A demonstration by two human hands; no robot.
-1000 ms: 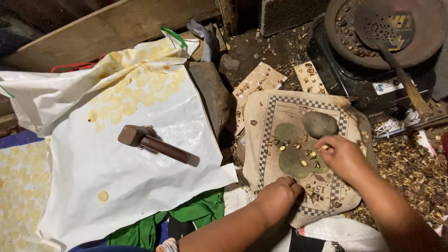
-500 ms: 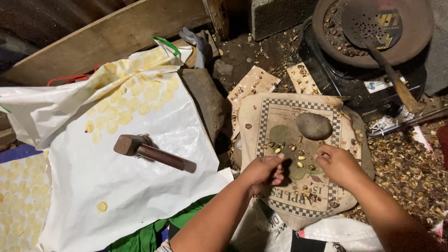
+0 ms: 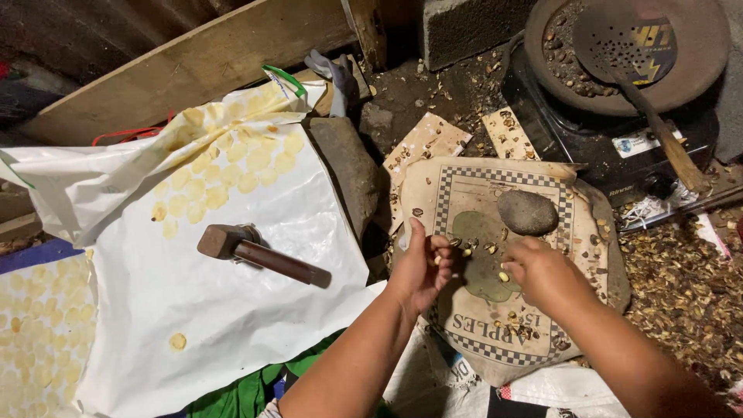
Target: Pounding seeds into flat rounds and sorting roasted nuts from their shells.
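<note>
My left hand hovers over the left side of a checker-bordered printed paper that covers a flat stone. Its fingers are curled around a small pale kernel, thumb pointing up. My right hand sits just to the right, fingertips pinched on another pale kernel on the greasy middle of the paper. Several more kernels lie between the two hands. A rounded grey stone rests on the paper just beyond my right hand.
A brown hammer lies on a white plastic sheet dotted with flattened yellow discs. At the back right, a dark pan with a perforated ladle sits on a stove. Shell litter covers the ground at the right.
My left hand has come up from the paper's near edge to its middle, beside my right hand, and has closed around a kernel. My right hand stays in place.
</note>
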